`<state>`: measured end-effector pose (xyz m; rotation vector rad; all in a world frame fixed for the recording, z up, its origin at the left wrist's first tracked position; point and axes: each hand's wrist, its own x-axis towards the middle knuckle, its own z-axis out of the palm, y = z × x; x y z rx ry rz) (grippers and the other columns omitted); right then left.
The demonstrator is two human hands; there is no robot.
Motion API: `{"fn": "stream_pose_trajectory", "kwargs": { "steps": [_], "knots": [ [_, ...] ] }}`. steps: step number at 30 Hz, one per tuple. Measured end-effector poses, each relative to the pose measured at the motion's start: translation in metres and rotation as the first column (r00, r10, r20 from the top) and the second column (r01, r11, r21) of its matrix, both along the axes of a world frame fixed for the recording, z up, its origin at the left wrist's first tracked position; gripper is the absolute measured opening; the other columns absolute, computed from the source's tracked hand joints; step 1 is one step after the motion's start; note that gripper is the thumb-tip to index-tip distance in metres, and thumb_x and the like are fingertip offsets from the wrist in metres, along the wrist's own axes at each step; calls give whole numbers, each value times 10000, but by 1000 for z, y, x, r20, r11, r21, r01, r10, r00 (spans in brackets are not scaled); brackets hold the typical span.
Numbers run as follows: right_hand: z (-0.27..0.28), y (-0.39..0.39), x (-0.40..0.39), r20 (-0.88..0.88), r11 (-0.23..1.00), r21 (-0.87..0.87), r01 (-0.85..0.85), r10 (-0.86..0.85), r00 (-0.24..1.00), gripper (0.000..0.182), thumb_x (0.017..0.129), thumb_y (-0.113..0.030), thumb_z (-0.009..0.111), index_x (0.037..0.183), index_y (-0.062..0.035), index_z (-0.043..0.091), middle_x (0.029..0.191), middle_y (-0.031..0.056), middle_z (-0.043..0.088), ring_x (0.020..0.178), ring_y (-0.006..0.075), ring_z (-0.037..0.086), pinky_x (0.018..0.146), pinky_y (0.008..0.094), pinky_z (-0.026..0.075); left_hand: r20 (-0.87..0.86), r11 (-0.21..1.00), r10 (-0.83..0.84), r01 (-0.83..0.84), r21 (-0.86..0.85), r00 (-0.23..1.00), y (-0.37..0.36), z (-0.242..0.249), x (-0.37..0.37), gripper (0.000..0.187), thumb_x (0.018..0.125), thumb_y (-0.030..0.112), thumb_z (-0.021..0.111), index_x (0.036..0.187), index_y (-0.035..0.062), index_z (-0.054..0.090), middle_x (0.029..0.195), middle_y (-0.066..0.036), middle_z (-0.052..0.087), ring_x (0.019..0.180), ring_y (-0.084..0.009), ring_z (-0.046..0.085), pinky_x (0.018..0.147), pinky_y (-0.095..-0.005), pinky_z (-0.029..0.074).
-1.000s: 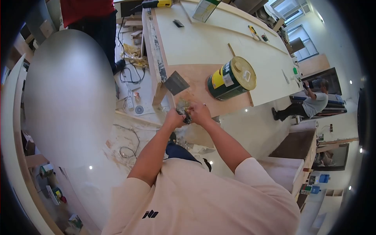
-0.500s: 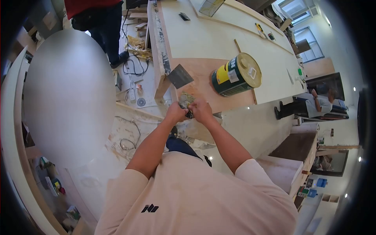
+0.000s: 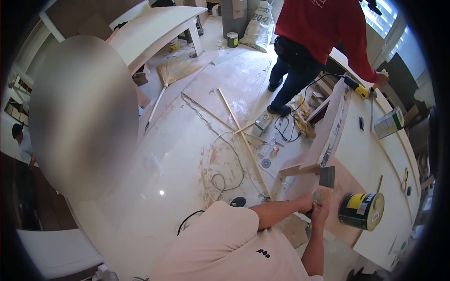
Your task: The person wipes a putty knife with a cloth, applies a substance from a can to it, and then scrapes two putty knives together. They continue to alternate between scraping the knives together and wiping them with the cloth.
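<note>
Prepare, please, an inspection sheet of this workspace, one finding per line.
Surface: worktop, part white, part brown; metal can and flat dark plate on it.
Job's things: greyish item, too small to identify.
Clutter: wooden strips and broom on floor.
Hands: left hand and right hand together hold the greyish item; finger details unclear.
Cables: black cable, looped on floor.
Surroundings: co-worker in red, beside the worktop.
</note>
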<state>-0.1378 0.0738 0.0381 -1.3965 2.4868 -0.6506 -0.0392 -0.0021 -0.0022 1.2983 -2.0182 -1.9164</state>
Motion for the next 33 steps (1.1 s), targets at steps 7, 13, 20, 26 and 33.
{"fn": "stream_pose_trajectory", "kwargs": {
  "steps": [7,13,20,26,33],
  "knots": [
    [-32,-46,-31,-96,998,0,69,-69,993,255,828,-265,628,901,-38,719,898,193,687,842,369,650,756,472,477,140,670,-427,417,-614,893,-11,-49,2,176,730,224,673,765,51,673,776,-175,673,730,-364,653,686,-469,517],
    [-25,3,-31,59,988,-95,123,-118,991,183,782,-209,706,839,-35,711,841,200,672,820,375,651,748,447,501,-10,990,-21,23,138,1000,-17,-14,-8,380,818,73,714,1129,-71,548,855,-178,670,667,-263,679,472,-369,526],
    [-2,-39,-10,75,969,-26,247,-244,967,149,771,-194,704,811,-53,678,882,176,661,853,378,634,753,448,495,0,996,-84,84,34,996,-18,-36,0,416,811,117,722,1119,-82,525,880,-207,661,751,-292,666,592,-397,527],
    [-9,-34,-13,92,900,-206,384,-372,924,180,773,-211,704,848,-48,686,890,177,653,845,367,634,748,450,493,49,996,-70,72,-52,996,-18,4,9,373,779,160,764,1009,-72,585,894,-230,672,815,-342,679,645,-425,531],
    [31,17,-2,147,932,-84,353,-339,929,222,780,-238,718,873,-36,712,859,179,679,813,326,662,743,403,504,121,931,-18,60,-361,992,-8,33,25,432,733,275,798,936,-71,639,908,-288,661,941,-427,640,795,-465,508]
  ]
}}
